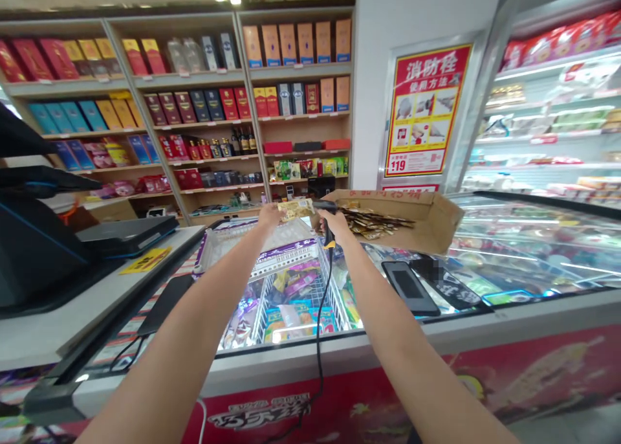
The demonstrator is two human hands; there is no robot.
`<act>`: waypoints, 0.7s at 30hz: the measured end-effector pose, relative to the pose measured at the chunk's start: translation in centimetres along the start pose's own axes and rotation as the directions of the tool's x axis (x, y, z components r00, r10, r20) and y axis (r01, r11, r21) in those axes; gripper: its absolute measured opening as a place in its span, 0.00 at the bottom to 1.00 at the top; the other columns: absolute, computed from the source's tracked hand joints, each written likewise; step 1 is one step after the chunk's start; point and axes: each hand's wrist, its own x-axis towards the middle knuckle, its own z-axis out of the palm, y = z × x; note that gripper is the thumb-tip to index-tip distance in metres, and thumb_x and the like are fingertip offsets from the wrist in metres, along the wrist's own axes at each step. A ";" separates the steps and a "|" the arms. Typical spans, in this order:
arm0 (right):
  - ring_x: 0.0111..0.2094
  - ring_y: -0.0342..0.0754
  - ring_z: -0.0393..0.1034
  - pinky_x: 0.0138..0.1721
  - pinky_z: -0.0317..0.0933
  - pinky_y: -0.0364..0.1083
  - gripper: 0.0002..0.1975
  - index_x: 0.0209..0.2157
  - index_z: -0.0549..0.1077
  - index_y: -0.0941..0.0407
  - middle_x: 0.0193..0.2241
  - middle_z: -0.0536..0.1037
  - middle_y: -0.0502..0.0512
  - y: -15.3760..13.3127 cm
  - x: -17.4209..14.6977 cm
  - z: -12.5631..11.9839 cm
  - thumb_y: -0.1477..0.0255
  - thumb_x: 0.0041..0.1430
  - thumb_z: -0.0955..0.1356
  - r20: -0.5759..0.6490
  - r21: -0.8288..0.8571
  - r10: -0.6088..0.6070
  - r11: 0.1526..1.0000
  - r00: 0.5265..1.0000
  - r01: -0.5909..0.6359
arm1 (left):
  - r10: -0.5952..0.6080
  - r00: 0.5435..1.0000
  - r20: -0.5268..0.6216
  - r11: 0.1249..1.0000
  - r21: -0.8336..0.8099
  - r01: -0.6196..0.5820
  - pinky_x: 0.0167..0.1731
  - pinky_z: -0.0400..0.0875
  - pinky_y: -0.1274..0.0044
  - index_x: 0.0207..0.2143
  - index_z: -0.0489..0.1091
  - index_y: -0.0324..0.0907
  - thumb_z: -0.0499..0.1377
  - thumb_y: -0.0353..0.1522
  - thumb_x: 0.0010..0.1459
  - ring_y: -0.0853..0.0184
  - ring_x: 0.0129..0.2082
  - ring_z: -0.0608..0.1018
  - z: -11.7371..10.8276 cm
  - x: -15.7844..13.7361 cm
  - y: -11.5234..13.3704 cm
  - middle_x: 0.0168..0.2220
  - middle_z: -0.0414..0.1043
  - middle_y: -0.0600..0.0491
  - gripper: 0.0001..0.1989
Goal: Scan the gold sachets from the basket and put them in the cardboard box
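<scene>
With both arms stretched over a glass-topped chest freezer (310,347), my left hand (270,215) is closed on the left end of a flat gold packet (297,209). My right hand (334,222) grips a black and yellow handheld barcode scanner (329,237), whose head (324,206) is beside the packet's right end. Its black cable (319,340) hangs down across the freezer front. Below my hands stands a white and purple open box (286,243). To the right, a shallow cardboard box (427,221) holds many loose gold and brown packets (371,222).
A dark handheld device (410,288) lies on the glass at right, next to a black printed pouch (451,283). Bagged goods and a wire basket (334,295) show inside the freezer. Left is a counter with a scale (129,233). Shelves of boxed bottles (208,104) line the back.
</scene>
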 end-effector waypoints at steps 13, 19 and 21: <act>0.16 0.43 0.63 0.18 0.59 0.42 0.09 0.21 0.67 0.55 0.14 0.68 0.49 3.0 4.2 -7.2 0.71 0.51 0.69 -0.289 0.071 0.043 0.997 0.956 -0.024 | -0.089 0.986 0.142 0.996 0.015 0.088 0.36 0.77 0.72 0.30 0.72 0.34 0.63 0.22 0.51 0.62 0.34 0.80 12.5 3.1 -2.4 0.29 0.74 0.48 0.03; 0.15 0.41 0.60 0.18 0.59 0.41 0.10 0.21 0.64 0.54 0.14 0.65 0.46 3.6 4.6 -8.0 0.72 0.52 0.68 -0.300 0.163 0.135 0.983 0.944 -0.088 | 0.020 1.000 0.020 0.964 0.264 -0.025 0.39 0.74 0.67 0.25 0.72 0.36 0.65 0.24 0.47 0.52 0.41 0.79 14.1 5.2 -4.2 0.29 0.75 0.44 0.04; 0.15 0.42 0.60 0.18 0.59 0.41 0.10 0.21 0.63 0.54 0.14 0.65 0.47 3.8 4.6 -7.9 0.71 0.53 0.68 -0.293 0.156 0.133 0.984 0.947 -0.090 | 0.115 0.993 -0.004 0.928 0.357 -0.106 0.43 0.72 0.68 0.23 0.71 0.38 0.66 0.23 0.44 0.50 0.46 0.77 14.2 5.4 -4.3 0.30 0.76 0.44 0.06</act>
